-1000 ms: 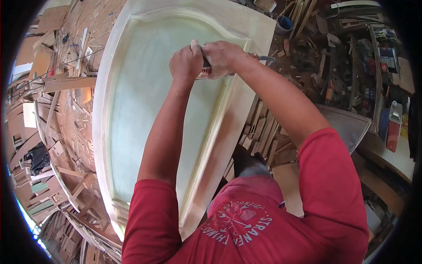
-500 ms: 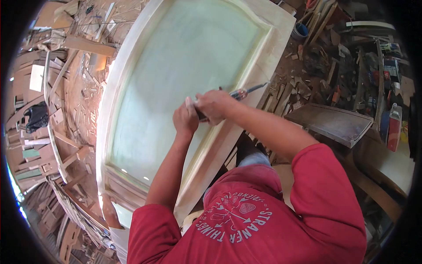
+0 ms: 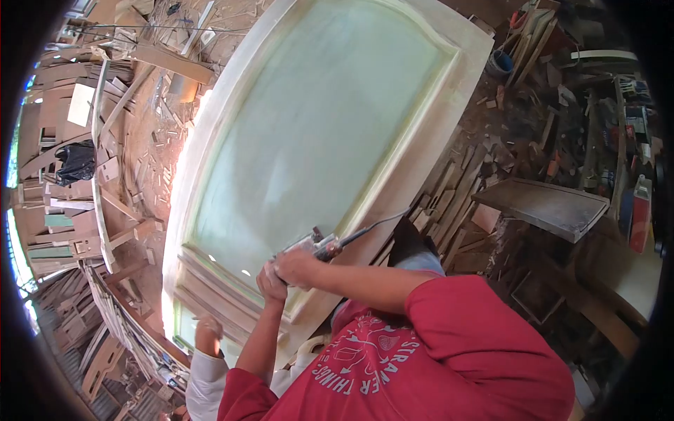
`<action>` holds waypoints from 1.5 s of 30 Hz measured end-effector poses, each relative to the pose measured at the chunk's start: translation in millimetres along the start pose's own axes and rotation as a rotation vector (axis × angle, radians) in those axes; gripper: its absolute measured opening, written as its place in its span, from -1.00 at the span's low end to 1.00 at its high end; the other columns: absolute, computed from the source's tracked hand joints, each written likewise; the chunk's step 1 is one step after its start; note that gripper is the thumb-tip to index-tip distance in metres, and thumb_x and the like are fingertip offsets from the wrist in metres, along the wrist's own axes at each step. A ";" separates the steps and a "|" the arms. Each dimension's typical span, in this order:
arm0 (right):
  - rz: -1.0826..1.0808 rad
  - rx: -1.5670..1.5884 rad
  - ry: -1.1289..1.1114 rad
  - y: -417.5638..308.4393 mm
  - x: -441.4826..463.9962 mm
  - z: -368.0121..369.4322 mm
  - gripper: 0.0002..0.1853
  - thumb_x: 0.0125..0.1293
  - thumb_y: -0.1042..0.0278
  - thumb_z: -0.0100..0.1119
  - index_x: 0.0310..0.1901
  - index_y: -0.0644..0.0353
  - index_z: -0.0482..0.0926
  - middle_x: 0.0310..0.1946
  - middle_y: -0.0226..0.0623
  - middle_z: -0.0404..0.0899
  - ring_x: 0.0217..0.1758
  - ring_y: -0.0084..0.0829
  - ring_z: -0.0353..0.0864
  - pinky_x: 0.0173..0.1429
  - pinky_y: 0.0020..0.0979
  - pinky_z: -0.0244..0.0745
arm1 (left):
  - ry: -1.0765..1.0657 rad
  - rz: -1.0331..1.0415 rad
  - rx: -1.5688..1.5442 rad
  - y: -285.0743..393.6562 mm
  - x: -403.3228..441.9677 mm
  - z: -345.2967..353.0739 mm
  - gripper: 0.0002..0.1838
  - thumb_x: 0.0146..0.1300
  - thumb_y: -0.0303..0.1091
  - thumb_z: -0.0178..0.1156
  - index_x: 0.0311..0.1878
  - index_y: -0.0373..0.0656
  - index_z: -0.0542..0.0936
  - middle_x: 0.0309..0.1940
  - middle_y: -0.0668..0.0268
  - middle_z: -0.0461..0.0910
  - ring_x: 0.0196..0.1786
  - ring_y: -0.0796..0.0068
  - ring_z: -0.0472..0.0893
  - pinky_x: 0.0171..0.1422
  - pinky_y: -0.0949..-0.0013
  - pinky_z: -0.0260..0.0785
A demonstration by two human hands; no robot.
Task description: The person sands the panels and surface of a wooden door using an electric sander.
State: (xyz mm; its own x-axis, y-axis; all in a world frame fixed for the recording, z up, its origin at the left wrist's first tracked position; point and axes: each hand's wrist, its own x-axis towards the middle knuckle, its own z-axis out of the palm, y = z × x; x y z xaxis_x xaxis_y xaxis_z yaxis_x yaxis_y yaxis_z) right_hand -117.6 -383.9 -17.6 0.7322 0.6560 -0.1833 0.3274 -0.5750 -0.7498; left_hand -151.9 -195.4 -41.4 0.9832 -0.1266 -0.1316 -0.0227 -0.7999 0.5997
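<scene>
A corded power tool (image 3: 328,248) with a grey metallic body and a dark cord lies in my hands, low over a door-like wooden panel (image 3: 460,88). My right hand (image 3: 298,267) wraps round the tool's body. Against it, my left hand (image 3: 270,283) closes round the front end, its fingers partly hidden. Both hands are near the lower right corner of the panel's large pale-green inset (image 3: 309,119), which a raised moulding frames. The tool's underside and working end are hidden from view.
Another person's hand (image 3: 208,335) in a white sleeve (image 3: 206,382) is at the panel's lower left. Wood scraps (image 3: 449,182) litter the floor on both sides. To the right stands a dark flat board (image 3: 540,203); a blue bucket (image 3: 500,63) sits farther back.
My hands and the tool have moved down the panel toward the inset's lower right corner. The panel sits further right in view, and more of the other person's white sleeve shows.
</scene>
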 end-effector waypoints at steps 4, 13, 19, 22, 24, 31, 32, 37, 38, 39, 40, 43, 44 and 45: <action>0.023 0.070 -0.058 -13.8 9.4 27.5 -0.75 0.45 0.33 0.26 0.00 0.25 0.81 -0.03 0.04 0.77 0.07 0.05 0.86 0.04 0.03 0.72 | 0.028 -0.112 -0.088 -20.5 -23.6 -5.1 -0.33 0.75 0.04 -0.24 -0.10 -0.29 0.75 -0.30 -0.07 0.78 -0.21 -0.18 0.78 -0.02 -0.06 0.58; -0.023 0.038 0.092 76.4 -31.0 -69.6 -0.58 0.03 0.45 0.60 -0.02 0.22 0.73 -0.01 -0.03 0.72 0.03 -0.01 0.82 0.10 -0.03 0.70 | 0.001 0.011 -0.140 95.4 74.1 41.9 -0.37 0.75 -0.05 -0.21 -0.20 -0.23 0.78 -0.25 -0.05 0.79 -0.22 -0.18 0.80 -0.07 -0.02 0.62; 0.140 -0.006 0.191 157.7 -66.1 -176.6 -0.57 0.09 0.45 0.53 0.03 0.22 0.68 -0.04 0.01 0.70 -0.02 0.03 0.82 0.04 -0.01 0.73 | -0.046 0.199 -0.186 186.4 181.1 97.8 -0.42 0.73 -0.10 -0.16 -0.23 -0.22 0.77 -0.23 -0.02 0.80 -0.24 -0.16 0.79 -0.09 0.00 0.61; 0.234 -0.023 0.202 197.3 -81.2 -224.4 -0.53 0.14 0.42 0.51 0.12 0.23 0.65 0.01 0.02 0.69 0.02 0.06 0.82 0.06 0.00 0.73 | -0.089 0.230 -0.223 235.1 232.1 122.0 -0.45 0.72 -0.12 -0.13 -0.23 -0.19 0.77 -0.26 0.00 0.79 -0.26 -0.17 0.78 -0.13 -0.01 0.60; 0.295 -0.019 0.237 220.5 -91.7 -258.0 -0.52 0.15 0.39 0.55 0.13 0.21 0.67 0.06 -0.02 0.70 0.07 0.04 0.82 0.08 0.01 0.73 | -0.132 0.199 -0.226 262.3 264.0 139.8 -0.48 0.71 -0.13 -0.12 -0.22 -0.17 0.76 -0.30 0.00 0.78 -0.27 -0.17 0.77 -0.15 -0.02 0.58; 0.419 -0.125 0.283 308.5 -117.5 -358.7 -0.46 0.08 0.33 0.54 0.12 0.26 0.62 0.03 0.04 0.71 0.08 0.08 0.81 0.18 -0.02 0.73 | -0.127 0.389 -0.219 351.5 377.2 206.1 -0.49 0.70 -0.04 -0.06 -0.27 -0.16 0.70 -0.39 -0.08 0.69 -0.32 -0.30 0.67 -0.23 -0.11 0.48; 0.436 -0.145 0.297 321.3 -119.9 -368.6 -0.44 0.06 0.32 0.55 0.12 0.26 0.63 0.03 0.05 0.71 0.09 0.08 0.81 0.18 -0.02 0.73 | -0.128 0.396 -0.208 364.1 391.2 214.4 -0.48 0.70 -0.04 -0.06 -0.28 -0.17 0.69 -0.39 -0.10 0.68 -0.31 -0.32 0.66 -0.21 -0.13 0.48; 0.476 -0.227 0.307 359.4 -143.7 -433.1 -0.42 0.06 0.20 0.56 0.13 0.21 0.66 0.06 0.02 0.73 0.12 0.11 0.81 0.25 -0.01 0.74 | -0.120 0.425 -0.142 424.4 444.1 246.3 -0.46 0.67 -0.02 -0.07 -0.29 -0.20 0.69 -0.36 -0.16 0.67 -0.25 -0.39 0.65 -0.14 -0.21 0.47; 0.481 -0.234 0.323 368.0 -147.2 -441.9 -0.42 0.07 0.17 0.56 0.14 0.18 0.67 0.06 0.00 0.74 0.13 0.10 0.81 0.26 -0.01 0.74 | -0.104 0.422 -0.129 434.7 452.5 252.7 -0.46 0.66 -0.01 -0.08 -0.28 -0.20 0.70 -0.34 -0.16 0.68 -0.23 -0.39 0.66 -0.13 -0.22 0.47; 0.487 -0.241 0.339 376.5 -149.4 -449.5 -0.42 0.07 0.14 0.56 0.14 0.16 0.67 0.06 -0.01 0.75 0.14 0.10 0.81 0.28 0.00 0.74 | -0.089 0.419 -0.116 443.9 459.8 259.2 -0.45 0.66 0.00 -0.08 -0.27 -0.20 0.71 -0.32 -0.17 0.69 -0.22 -0.40 0.66 -0.11 -0.24 0.47; 0.496 -0.258 0.341 385.2 -150.4 -456.5 -0.41 0.07 0.13 0.56 0.15 0.14 0.68 0.06 -0.02 0.76 0.15 0.09 0.82 0.29 0.00 0.74 | -0.076 0.414 -0.104 452.7 466.1 264.5 -0.45 0.65 0.00 -0.08 -0.26 -0.20 0.72 -0.31 -0.17 0.70 -0.20 -0.40 0.67 -0.10 -0.25 0.47; 0.515 -0.298 0.342 406.5 -149.6 -478.2 -0.39 0.10 0.10 0.53 0.23 0.05 0.69 0.09 -0.03 0.80 0.20 0.04 0.82 0.32 0.02 0.74 | -0.058 0.372 -0.113 475.2 483.2 273.9 -0.44 0.63 0.03 -0.07 -0.21 -0.19 0.76 -0.25 -0.17 0.72 -0.15 -0.41 0.69 -0.04 -0.25 0.49; 0.523 -0.316 0.309 410.8 -149.8 -484.7 -0.38 0.10 0.10 0.53 0.25 0.03 0.69 0.09 -0.04 0.80 0.21 0.04 0.82 0.32 0.02 0.73 | -0.057 0.364 -0.112 480.7 488.6 275.8 -0.44 0.62 0.04 -0.07 -0.19 -0.18 0.77 -0.23 -0.17 0.73 -0.14 -0.40 0.70 -0.02 -0.25 0.50; 0.530 -0.331 0.277 409.8 -150.3 -493.6 -0.36 0.10 0.10 0.53 0.27 0.01 0.68 0.10 -0.04 0.80 0.22 0.05 0.81 0.33 0.01 0.73 | -0.056 0.355 -0.110 484.5 493.5 277.3 -0.44 0.62 0.05 -0.07 -0.17 -0.18 0.79 -0.21 -0.16 0.74 -0.12 -0.40 0.70 0.00 -0.24 0.51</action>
State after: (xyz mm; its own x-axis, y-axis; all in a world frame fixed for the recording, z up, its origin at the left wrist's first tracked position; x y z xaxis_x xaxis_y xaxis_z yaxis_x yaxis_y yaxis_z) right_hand 201.4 -959.5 16.4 0.9555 0.1203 -0.2693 0.0155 -0.9323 -0.3614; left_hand 272.1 -808.1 -34.6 0.9060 -0.4193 0.0586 -0.3380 -0.6331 0.6963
